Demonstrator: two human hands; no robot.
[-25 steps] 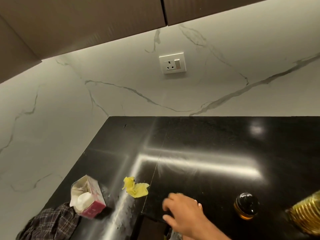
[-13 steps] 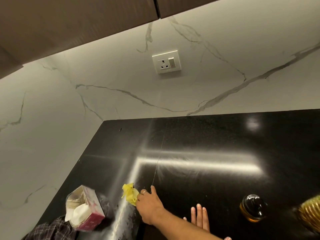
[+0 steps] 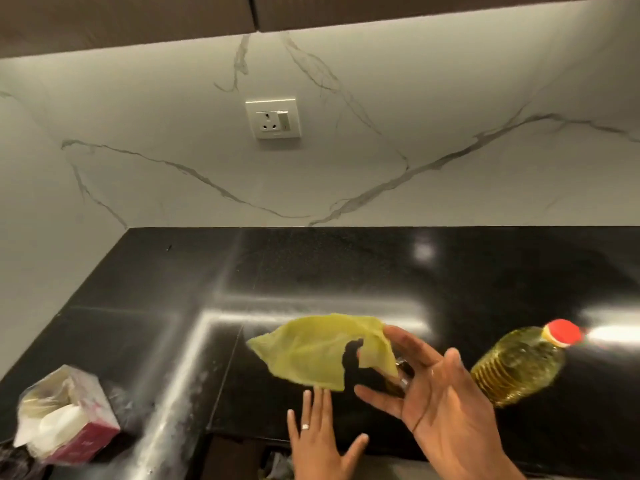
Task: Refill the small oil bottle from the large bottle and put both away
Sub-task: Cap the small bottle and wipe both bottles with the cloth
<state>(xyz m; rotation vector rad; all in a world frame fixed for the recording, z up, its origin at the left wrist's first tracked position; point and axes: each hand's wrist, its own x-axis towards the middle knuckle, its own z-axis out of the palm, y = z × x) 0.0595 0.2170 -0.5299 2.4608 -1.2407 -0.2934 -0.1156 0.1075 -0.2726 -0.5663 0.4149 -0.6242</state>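
The large oil bottle (image 3: 519, 367), clear plastic with yellow oil and a red cap, is at the right on the black counter (image 3: 346, 271); it is blurred and looks tilted. The small dark-capped oil bottle (image 3: 404, 368) is mostly hidden behind my right hand (image 3: 436, 396). That hand is raised with its palm towards me and fingers spread. A yellow cloth (image 3: 311, 351) hangs in the air from its fingertips. My left hand (image 3: 318, 438), wearing a ring, is flat with fingers apart near the counter's front edge and holds nothing.
An opened pink tissue box (image 3: 69, 417) stands at the front left, with a checked cloth (image 3: 10, 462) at the corner beside it. A wall socket (image 3: 273, 117) is on the marble backsplash. Brown upper cabinets (image 3: 138, 15) hang overhead.
My right hand reached left to the yellow cloth on the counter, took it and lifted it up and to the right. My left hand came into view, and the large bottle shows more fully.
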